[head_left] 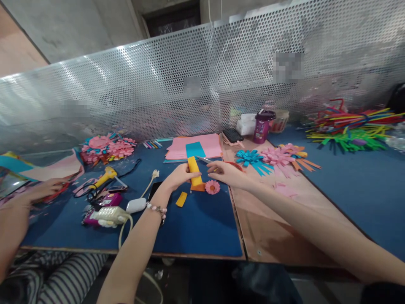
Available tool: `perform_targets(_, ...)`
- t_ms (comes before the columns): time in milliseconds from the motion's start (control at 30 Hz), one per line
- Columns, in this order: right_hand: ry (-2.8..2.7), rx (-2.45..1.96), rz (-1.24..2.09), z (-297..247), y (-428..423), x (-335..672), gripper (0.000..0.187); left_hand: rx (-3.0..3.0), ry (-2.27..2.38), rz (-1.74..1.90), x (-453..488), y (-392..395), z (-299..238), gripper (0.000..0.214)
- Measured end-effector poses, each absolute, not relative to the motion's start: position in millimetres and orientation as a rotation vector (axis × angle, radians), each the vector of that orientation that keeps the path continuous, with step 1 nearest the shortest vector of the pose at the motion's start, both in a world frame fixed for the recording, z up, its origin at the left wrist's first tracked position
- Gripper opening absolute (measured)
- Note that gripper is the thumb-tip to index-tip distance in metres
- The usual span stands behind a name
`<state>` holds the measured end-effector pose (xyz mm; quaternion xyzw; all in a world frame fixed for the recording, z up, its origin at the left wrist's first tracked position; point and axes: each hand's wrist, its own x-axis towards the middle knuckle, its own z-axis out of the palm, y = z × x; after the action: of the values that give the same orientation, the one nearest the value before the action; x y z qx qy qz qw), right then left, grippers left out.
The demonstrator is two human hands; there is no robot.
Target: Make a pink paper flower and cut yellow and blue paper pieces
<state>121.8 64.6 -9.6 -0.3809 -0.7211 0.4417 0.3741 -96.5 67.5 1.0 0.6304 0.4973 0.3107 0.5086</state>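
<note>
My left hand (179, 175) is closed on a yellow-and-orange folded paper strip (195, 173), held upright over the blue mat (196, 219). My right hand (226, 171) is closed on a pair of red-handled scissors (207, 160), whose blades point at the top of the strip. A small pink paper flower (212, 187) lies just below the strip. A small yellow paper scrap (181, 199) lies on the mat near my left wrist.
Pink and blue paper sheets (194, 147) lie behind my hands. Blue, pink and orange paper flowers (275, 158) lie on the right. A glue gun (104, 177), cables and a power strip (109, 215) sit on the left. Another person's hand (44, 188) works at far left.
</note>
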Motion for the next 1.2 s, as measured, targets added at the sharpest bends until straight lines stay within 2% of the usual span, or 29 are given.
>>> perform_targets(200,-2.048,-1.111,0.787,6,56,176,0.027,1.568,1.201,0.599,-92,84,-1,0.064)
perform_targets(500,-2.350,-1.249,0.222,-17,61,175,0.017,1.633,1.198,0.515,-76,93,1,0.056)
perform_targets(700,-2.381,-1.371,-0.005,-26,62,169,0.022,1.590,1.173,0.567,-83,83,10,0.055)
perform_targets(933,-2.365,-1.543,-0.008,-28,73,163,0.027,1.132,0.913,0.761,-106,74,16,0.053)
perform_targets(1100,-2.268,-1.589,0.120,-32,78,160,0.023,0.943,1.001,0.836,-112,88,6,0.031)
perform_targets(1200,-2.125,-1.615,0.241,-31,74,161,0.024,0.974,1.066,0.902,-108,99,-6,0.032)
